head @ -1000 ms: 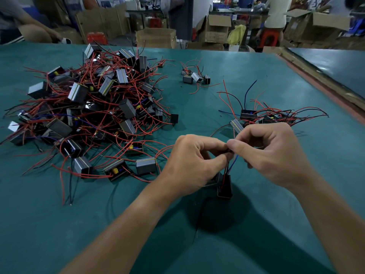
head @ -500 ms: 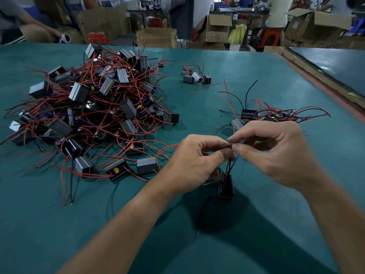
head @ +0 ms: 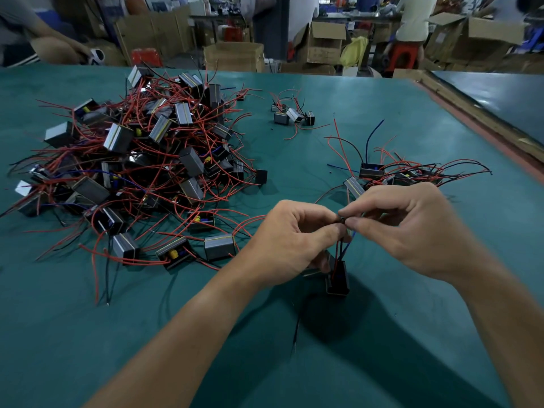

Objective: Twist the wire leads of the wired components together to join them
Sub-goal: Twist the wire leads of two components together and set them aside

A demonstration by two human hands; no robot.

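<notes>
Directly above the dangling component (head: 337, 278), my two hands meet fingertip to fingertip on the wire leads (head: 339, 251). My left hand (head: 294, 240) pinches the leads between thumb and forefinger. My right hand (head: 412, 228) pinches from the opposite side, thumb and forefinger closed on the small dark joint (head: 342, 220) where the ends come together. Both hands are grasping; neither is slack.

What the coming move turns on is the line of those leads. They rise almost straight up from the component to the pinch, so their long axis stands upright and the joint sits at its top, touching both hands. Neither hand is really nearer. My left seems to hold a touch lower, so I judge it the anchor and my right the one to roll the ends about that upright line.

The component is a small black box hanging by thin red and black leads, with one blue lead bowing toward my right hand. I cannot tell whether it touches the surface (head: 88, 334). A second grey body (head: 312, 272) peeks out just left of it, mostly hidden under my left hand.

Well to the left of the component lies the big heap (head: 147, 172) of boxes and red wire; beyond it to the right, behind my right hand, sits a smaller cluster (head: 397, 172).
</notes>
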